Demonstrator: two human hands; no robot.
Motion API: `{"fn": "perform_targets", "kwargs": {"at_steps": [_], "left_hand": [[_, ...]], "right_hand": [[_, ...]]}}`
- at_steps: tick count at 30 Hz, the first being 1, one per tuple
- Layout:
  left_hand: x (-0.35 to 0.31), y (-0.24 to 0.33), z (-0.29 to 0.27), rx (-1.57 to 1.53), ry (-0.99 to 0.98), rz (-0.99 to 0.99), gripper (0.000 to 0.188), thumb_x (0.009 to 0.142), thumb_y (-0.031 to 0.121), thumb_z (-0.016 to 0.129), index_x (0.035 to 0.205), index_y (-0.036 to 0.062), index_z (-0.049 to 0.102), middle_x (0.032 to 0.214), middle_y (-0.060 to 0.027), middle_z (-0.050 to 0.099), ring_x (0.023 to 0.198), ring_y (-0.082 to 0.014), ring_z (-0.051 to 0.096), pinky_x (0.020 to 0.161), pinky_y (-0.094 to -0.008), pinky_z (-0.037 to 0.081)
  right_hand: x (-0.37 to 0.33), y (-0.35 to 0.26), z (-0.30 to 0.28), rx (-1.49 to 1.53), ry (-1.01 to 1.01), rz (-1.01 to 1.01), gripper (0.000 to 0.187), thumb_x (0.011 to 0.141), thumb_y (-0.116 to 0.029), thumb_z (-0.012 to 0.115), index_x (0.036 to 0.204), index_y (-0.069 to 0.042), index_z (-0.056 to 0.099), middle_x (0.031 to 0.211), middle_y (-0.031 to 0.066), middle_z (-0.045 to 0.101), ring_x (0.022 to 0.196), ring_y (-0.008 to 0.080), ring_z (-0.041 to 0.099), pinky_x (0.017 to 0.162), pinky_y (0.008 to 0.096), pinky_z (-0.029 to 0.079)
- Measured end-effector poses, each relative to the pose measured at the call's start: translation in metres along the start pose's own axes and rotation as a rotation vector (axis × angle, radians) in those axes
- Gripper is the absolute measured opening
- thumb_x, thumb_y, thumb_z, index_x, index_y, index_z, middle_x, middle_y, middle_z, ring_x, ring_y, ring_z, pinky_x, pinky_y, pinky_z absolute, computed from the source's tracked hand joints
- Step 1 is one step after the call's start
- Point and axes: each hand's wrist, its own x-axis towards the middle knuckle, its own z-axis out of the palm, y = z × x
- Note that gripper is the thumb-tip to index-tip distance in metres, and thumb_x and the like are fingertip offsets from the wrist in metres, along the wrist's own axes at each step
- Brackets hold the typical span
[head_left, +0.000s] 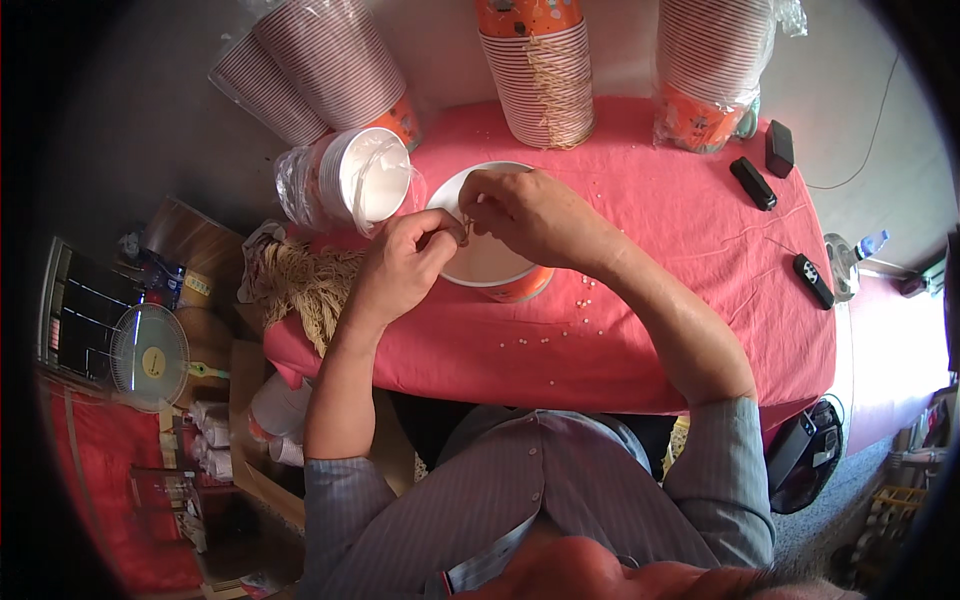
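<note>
1. Above the left part of the mouth of a white paper bucket with an orange outer wall (pixel 520 289), the fingertips of both hands are brought together; the bucket is placed on the far half of a table covered with pink cloth (pixel 720 240).

2. Left hand (pixel 400 265): the left rim is overlapped from the near left. Thumb and forefinger are drawn close and the other fingers are curled; full closure cannot be confirmed.

3. Right hand (pixel 535 215): the far and right parts of the mouth are overlapped, with the fingers bent leftward toward the left fingertips. The gap between its thumb and fingers is partly hidden. Whether anything slender is held between the two hands cannot be told.

4. Key relation: the bucket is located beneath the fingertips, with most of its mouth extended to their right and near side. The mouth is faced upward, and no tilt of its axis can be judged. The mouth is covered more by the right hand; the left rim is approached more closely by the left. Contact with the rim cannot be confirmed.

5. Surroundings: a bundle of tan cords (pixel 305 280) is heaped left of the left hand. Wrapped buckets (pixel 385 185) are laid on their side at the far left. Small white beads (pixel 552 382) are scattered to the near and right of the bucket.
</note>
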Motion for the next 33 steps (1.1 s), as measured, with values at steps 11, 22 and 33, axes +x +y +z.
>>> {"fn": "perform_targets", "kwargs": {"at_steps": [11,22,33], "left_hand": [[0.000,0.008,0.006,0.067,0.023,0.161,0.020,0.100,0.008,0.060,0.106,-0.0058,0.073,0.091,-0.0168,0.077,0.082,-0.0249,0.074,0.079,-0.0371,0.057],[-0.002,0.001,-0.002,-0.346,0.087,-0.143,0.019,0.105,0.013,0.059,0.098,0.0007,0.072,0.074,0.0046,0.055,0.067,-0.0045,0.047,0.060,-0.0239,0.037],[-0.002,-0.003,-0.003,-0.212,-0.001,-0.058,0.019,0.104,0.011,0.059,0.097,-0.0011,0.072,0.076,0.0026,0.061,0.068,-0.0056,0.051,0.062,-0.0263,0.041]], "right_hand": [[0.001,0.003,-0.004,0.166,-0.100,0.085,0.011,0.105,-0.011,0.064,0.103,-0.001,0.067,0.093,0.0095,0.070,0.082,0.0194,0.071,0.073,0.0351,0.061],[0.000,-0.003,-0.005,0.223,-0.076,0.104,0.009,0.110,-0.011,0.059,0.108,-0.004,0.064,0.095,0.0068,0.072,0.083,0.0166,0.070,0.076,0.0345,0.060],[0.001,-0.003,-0.002,0.176,-0.049,0.077,0.011,0.110,-0.011,0.056,0.107,-0.004,0.064,0.090,0.0059,0.070,0.081,0.0167,0.068,0.074,0.0349,0.059]]}}
